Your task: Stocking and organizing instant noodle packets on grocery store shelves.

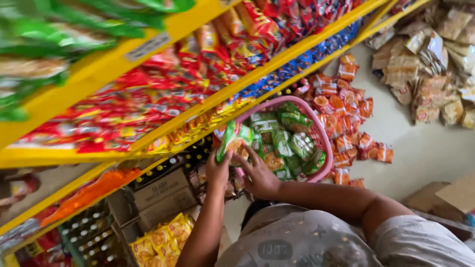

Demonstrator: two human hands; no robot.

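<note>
The left hand (217, 170) is pinching a green packet (231, 142) by its lower edge, fingers closed on it, lifting it just above the near rim of the pink basket (324, 143). The right hand (258, 177) is resting at the basket's near edge w/ fingers spread and bent toward the pile; it is prob. touching a packet there, but blur makes it hard to tell whether it is gripping anything.

The basket is sitting on the floor (425, 148) between the yellow shelves (89, 74) and a spill of orange packets (346, 118), and is packed w/ more green packets. The held one is hanging upright, tilted a bit toward the shelves.

Doing this well, as I judge it: the pinch is sitting low on a light, slippery wrapper, so shifting the grip toward the packet's middle is prob. going to be safer than dangling it by a seam. Keeping the other hand steadying the basket rim is sensible, since a tug on one packet is likely dragging neighbours over the edge into the orange pile. The shelf lip directly above is close, so raising the packet straight up risks knocking the red packets (123, 109) hanging over it; angling it outward first is the cleaner line. Beige packets (425, 64) lie well apart, no bother.
</note>
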